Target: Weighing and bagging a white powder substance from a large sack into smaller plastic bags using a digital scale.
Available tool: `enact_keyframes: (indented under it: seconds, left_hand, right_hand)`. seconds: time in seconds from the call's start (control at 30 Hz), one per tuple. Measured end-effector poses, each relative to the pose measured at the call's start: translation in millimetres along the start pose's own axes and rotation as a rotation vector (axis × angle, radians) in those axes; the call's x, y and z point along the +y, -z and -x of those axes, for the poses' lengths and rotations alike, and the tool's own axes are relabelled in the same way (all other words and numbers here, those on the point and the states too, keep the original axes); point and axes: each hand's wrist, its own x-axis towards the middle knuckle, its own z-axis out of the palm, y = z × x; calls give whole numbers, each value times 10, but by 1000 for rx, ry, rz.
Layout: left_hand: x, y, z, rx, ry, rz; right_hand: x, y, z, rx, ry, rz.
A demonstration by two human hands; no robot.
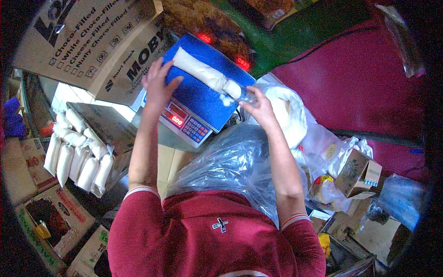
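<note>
A long clear plastic bag filled with white powder [202,71] lies slantwise across the blue platform of a digital scale [193,93]. Beside the bag's upper left end is my left hand [160,81], fingers spread and nothing held. My right hand [258,105] pinches the loose plastic at the bag's lower right end. Some white powder [226,99] has spilled on the platform near that end. Red digits glow on the scale's front panel [176,119].
Several filled white bags [79,152] lie at the left on a box. A large cardboard box [100,45] stands at upper left. Right of the scale is an open sack of white powder [283,110]; clear plastic sheeting [225,162] spreads before me. Small cartons [349,173] sit at right.
</note>
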Motion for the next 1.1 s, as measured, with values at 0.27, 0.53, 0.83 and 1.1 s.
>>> enact_keyframes:
  seconds: [0.27, 0.53, 0.83, 1.1]
  left_hand:
    - [-564, 674, 322, 32, 163, -28]
    - [-201, 575, 124, 12, 87, -120]
    - [-109, 460, 192, -136, 61, -101]
    - [56, 501, 190, -168, 68, -115]
  right_hand:
    - [98, 180, 158, 60, -8, -200]
    - [397, 633, 635, 202, -97, -216]
    - [1210, 906, 1100, 281, -415, -180]
    - [1560, 804, 845, -344, -1067, 697]
